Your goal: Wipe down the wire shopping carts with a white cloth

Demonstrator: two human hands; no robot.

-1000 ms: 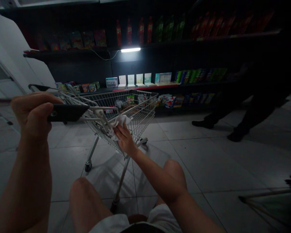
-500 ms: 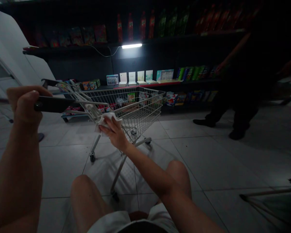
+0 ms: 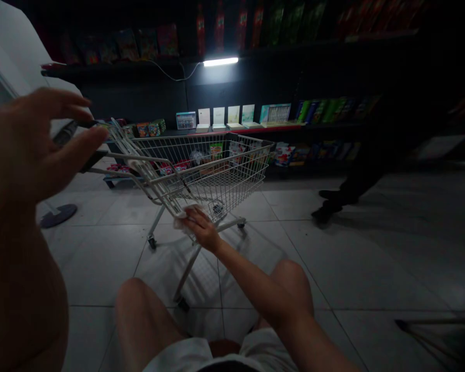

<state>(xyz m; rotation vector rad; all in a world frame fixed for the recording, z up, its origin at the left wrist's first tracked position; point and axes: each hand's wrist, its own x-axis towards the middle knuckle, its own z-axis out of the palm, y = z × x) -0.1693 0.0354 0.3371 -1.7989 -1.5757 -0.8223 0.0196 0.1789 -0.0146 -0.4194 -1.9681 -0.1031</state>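
Observation:
A wire shopping cart [image 3: 232, 168] stands in front of my knees. My right hand [image 3: 203, 230] presses a white cloth [image 3: 183, 221] against the lower rear corner of its frame, below the basket. The cloth is crumpled and partly hidden under my fingers. My left hand [image 3: 50, 137] is raised at the left, close to the camera, near the cart's dark handle [image 3: 91, 161]. Its thumb and fingers are apart and hold nothing. Part of the handle is hidden behind this hand.
Behind the cart, dark shelves [image 3: 147, 101] carry bottles, boxes and packets under a lit tube lamp [image 3: 220, 61]. Another person in dark trousers [image 3: 366, 170] is at the right. A round base [image 3: 59, 215] stands on the left floor, and thin legs [image 3: 430, 323] show at the lower right.
My left hand has let go of the cart handle and opened. My right hand has slid the cloth down and right along the frame. The other person's legs have shifted.

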